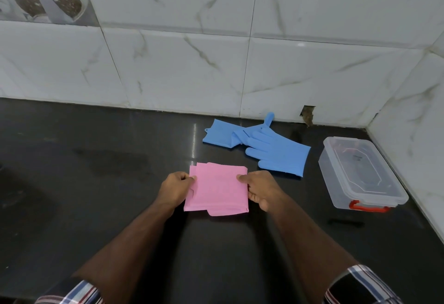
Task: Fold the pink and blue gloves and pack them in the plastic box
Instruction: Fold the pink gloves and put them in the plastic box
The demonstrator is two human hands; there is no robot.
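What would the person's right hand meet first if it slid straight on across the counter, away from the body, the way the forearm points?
Probably the blue gloves: the right hand, pinching the folded pink gloves, points up and slightly left toward their near edge. Depth is unclear.

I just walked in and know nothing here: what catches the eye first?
The pink gloves, folded into a square, held at the edges by the left hand and right hand. Behind them, blue gloves lie unfolded on the dark counter; the clear box stands at the right.
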